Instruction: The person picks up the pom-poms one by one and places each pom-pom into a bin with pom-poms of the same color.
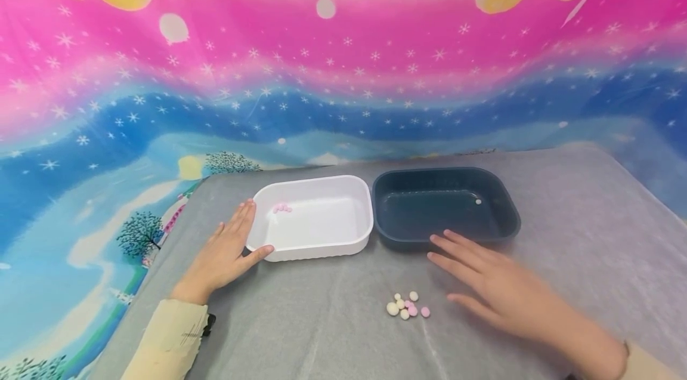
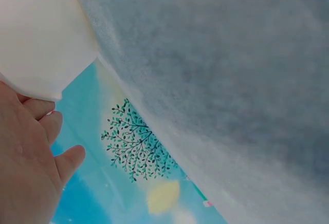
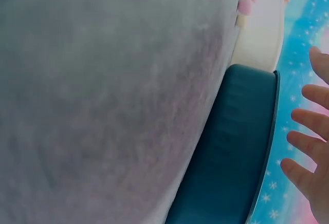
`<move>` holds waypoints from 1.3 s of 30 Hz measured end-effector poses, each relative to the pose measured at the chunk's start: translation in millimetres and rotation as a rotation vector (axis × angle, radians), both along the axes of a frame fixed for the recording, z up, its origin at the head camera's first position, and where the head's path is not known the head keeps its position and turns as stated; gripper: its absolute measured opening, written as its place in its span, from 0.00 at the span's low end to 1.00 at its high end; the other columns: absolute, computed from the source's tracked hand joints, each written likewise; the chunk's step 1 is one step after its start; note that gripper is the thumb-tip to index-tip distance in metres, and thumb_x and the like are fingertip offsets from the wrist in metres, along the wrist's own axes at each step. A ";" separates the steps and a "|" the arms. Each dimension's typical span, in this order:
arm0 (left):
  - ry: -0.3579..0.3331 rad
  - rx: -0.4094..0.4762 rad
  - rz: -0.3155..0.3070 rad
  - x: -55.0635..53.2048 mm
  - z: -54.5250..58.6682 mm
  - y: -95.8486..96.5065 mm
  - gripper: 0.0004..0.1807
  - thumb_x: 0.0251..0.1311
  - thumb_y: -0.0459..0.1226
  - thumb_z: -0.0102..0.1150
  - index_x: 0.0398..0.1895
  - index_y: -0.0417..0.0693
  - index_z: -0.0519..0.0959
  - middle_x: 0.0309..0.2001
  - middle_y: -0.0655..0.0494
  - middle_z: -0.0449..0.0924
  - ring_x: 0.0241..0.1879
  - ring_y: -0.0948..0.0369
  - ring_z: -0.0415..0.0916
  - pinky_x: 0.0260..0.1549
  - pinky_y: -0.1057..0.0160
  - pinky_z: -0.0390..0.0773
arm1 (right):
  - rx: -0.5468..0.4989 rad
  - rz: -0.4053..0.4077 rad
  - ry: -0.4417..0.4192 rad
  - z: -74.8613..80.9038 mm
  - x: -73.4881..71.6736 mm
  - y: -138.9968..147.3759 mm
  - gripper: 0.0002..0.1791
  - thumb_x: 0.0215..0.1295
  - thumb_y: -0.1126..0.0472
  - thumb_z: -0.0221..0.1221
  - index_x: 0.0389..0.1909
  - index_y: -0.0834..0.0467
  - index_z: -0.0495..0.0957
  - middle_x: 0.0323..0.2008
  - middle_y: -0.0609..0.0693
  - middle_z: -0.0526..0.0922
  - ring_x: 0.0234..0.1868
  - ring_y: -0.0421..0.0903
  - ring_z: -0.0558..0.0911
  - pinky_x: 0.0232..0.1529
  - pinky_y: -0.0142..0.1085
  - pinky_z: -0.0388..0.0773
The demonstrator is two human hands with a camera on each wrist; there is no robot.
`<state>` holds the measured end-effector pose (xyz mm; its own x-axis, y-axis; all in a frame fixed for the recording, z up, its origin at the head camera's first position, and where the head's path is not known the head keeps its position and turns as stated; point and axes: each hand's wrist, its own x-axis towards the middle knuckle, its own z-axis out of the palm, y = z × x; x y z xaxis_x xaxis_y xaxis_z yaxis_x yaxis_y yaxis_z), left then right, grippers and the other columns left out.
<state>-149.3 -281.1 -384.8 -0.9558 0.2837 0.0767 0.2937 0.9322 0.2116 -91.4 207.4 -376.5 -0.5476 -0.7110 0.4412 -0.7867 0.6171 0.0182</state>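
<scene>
My left hand rests at the left end of a white plastic tub, fingers straight along its side and thumb at the front rim. Inside that tub, several small pink balls lie together toward the left. My right hand is spread with nothing in it, its fingertips overlapping the front rim of a dark blue-green tub in the head view. One small white ball sits in the dark tub. Left of the right hand, a loose cluster of cream balls and pink balls lies on the cloth.
Grey cloth covers the table, and both tubs stand side by side toward its back. Behind it hangs a colourful backdrop with snowflakes, which also shows past the table's left edge.
</scene>
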 end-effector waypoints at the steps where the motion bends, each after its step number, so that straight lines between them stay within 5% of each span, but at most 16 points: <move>1: 0.001 0.004 -0.002 0.1 0.0 -0.2 0.54 0.65 0.65 0.48 0.80 0.42 0.40 0.81 0.44 0.40 0.79 0.45 0.41 0.71 0.32 0.49 | 0.001 0.006 -0.002 0.0 0.5 -1.1 0.34 0.65 0.45 0.63 0.70 0.51 0.69 0.74 0.50 0.65 0.74 0.51 0.64 0.78 0.25 0.36; 9: -0.016 0.010 0.017 -0.4 -3.2 -4.8 0.55 0.65 0.66 0.49 0.80 0.45 0.38 0.81 0.46 0.39 0.80 0.47 0.40 0.72 0.33 0.49 | 0.033 0.038 -0.004 -1.6 3.3 -11.7 0.34 0.62 0.45 0.64 0.68 0.51 0.72 0.72 0.48 0.69 0.69 0.50 0.71 0.76 0.22 0.37; 12: -0.012 0.009 0.016 -1.4 -4.1 -5.4 0.55 0.65 0.66 0.49 0.80 0.45 0.38 0.81 0.46 0.39 0.80 0.47 0.40 0.72 0.33 0.49 | 0.041 0.038 -0.004 -3.2 4.1 -15.0 0.34 0.59 0.45 0.67 0.66 0.51 0.74 0.69 0.47 0.73 0.66 0.48 0.74 0.73 0.30 0.59; 16: -0.006 0.012 0.013 -1.7 -3.6 -5.4 0.55 0.65 0.65 0.50 0.80 0.44 0.38 0.81 0.46 0.39 0.80 0.46 0.40 0.71 0.32 0.49 | 0.062 0.051 -0.020 -4.9 4.5 -19.2 0.32 0.56 0.44 0.68 0.62 0.51 0.77 0.63 0.47 0.78 0.63 0.47 0.77 0.55 0.44 0.80; 31: -0.026 0.005 0.016 -3.9 -3.6 -4.2 0.55 0.64 0.67 0.48 0.81 0.46 0.38 0.81 0.49 0.37 0.80 0.48 0.39 0.71 0.32 0.48 | 0.058 0.170 -0.091 -14.9 2.0 -29.8 0.20 0.57 0.44 0.68 0.49 0.47 0.81 0.47 0.37 0.78 0.50 0.35 0.75 0.47 0.35 0.82; 39: -0.032 0.011 0.015 -3.4 -3.9 -3.6 0.56 0.65 0.66 0.49 0.80 0.44 0.37 0.81 0.47 0.37 0.80 0.48 0.38 0.72 0.32 0.47 | 0.051 0.168 -0.141 -19.9 1.8 -29.9 0.19 0.53 0.47 0.71 0.45 0.44 0.81 0.46 0.33 0.76 0.48 0.32 0.74 0.45 0.33 0.82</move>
